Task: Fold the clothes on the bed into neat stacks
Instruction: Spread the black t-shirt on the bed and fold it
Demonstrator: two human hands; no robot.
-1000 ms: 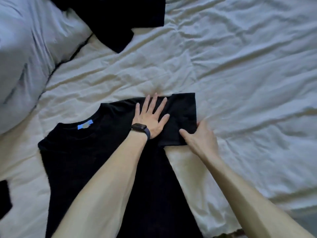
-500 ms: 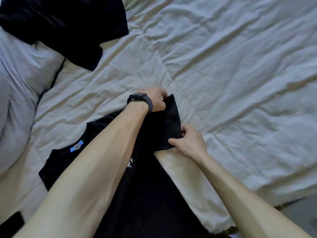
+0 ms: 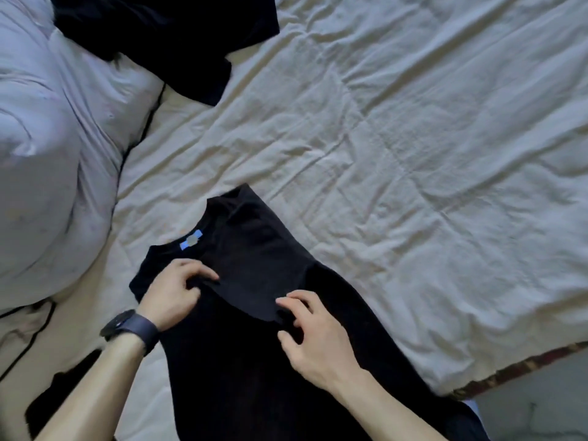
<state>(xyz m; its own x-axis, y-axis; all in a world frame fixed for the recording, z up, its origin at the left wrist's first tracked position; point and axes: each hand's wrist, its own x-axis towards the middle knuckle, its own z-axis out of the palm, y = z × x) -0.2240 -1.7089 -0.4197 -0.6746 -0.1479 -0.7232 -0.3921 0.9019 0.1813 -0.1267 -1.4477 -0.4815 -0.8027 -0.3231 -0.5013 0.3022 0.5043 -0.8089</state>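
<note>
A black T-shirt [image 3: 241,361] with a blue neck label [image 3: 191,240] lies flat on the cream bed sheet [image 3: 397,170], collar toward the upper left. Its right sleeve [image 3: 251,278] is folded inward across the chest. My left hand [image 3: 173,292], with a dark watch on the wrist, pinches the sleeve's left corner. My right hand [image 3: 313,337] has curled fingers at the sleeve's lower right corner, holding its edge. A second black garment [image 3: 165,39] lies crumpled at the top left.
A grey-white pillow [image 3: 47,154] fills the left side. The bed's edge [image 3: 525,367] runs along the lower right with grey floor [image 3: 541,405] beyond. A thin black cable [image 3: 25,345] crosses the sheet at lower left. Wrinkled sheet spreads to the right.
The sleeve that lay spread out to the right has been folded inward over the chest. Both hands moved with it toward the shirt's middle. The view shifted.
</note>
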